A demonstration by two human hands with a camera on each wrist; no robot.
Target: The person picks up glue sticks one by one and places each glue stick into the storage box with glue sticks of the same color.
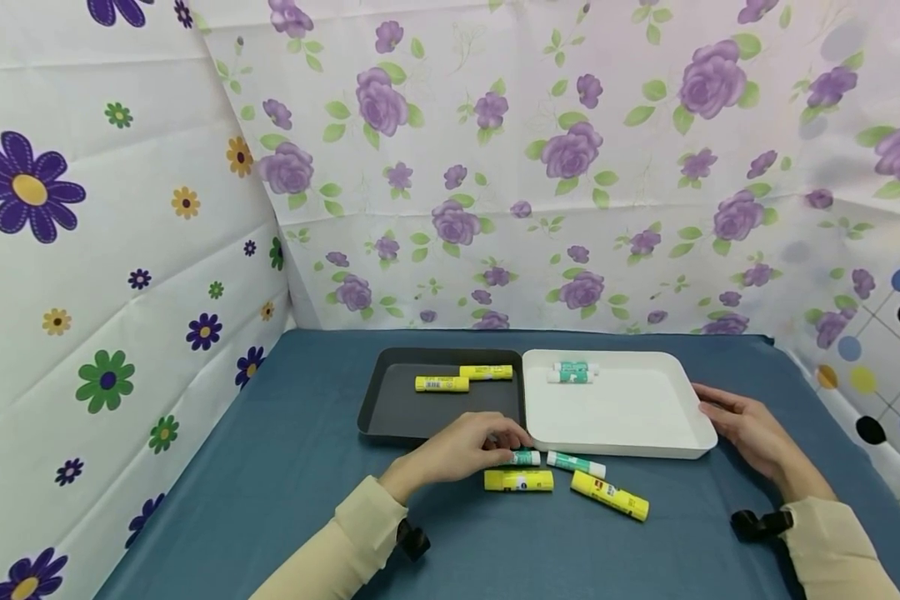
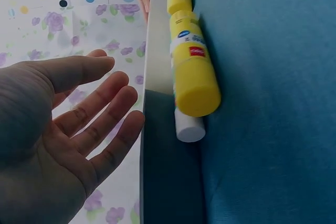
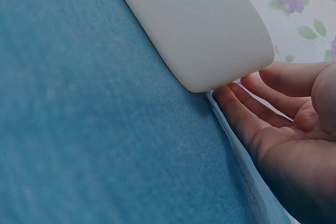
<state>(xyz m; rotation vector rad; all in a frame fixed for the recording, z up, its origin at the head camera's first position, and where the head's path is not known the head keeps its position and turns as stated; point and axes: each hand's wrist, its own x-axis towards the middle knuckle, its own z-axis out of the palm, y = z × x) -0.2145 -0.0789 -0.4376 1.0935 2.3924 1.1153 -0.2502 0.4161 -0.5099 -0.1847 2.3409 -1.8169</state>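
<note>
Beige sleeves [image 1: 345,542] show at seven and four o'clock. The left hand [image 1: 457,446], fingers apart and holding nothing, is near a green glue stick [image 1: 527,458] at its three o'clock. The right hand [image 1: 750,427], fingers loosely spread, touches the white tray [image 1: 626,412]; the black tray [image 1: 393,408] sits at that tray's nine o'clock.

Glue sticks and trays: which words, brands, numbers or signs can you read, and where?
No word or number reads clearly.
Nearest yellow glue stick, left wrist view: red label and blue oval, too blurred.
Left yellow glue stick in the black tray: barcode, too small.
Remaining yellow glue sticks: too small.
Green-and-white glue sticks: print too small.
White tray, black tray: no lettering visible.
</note>
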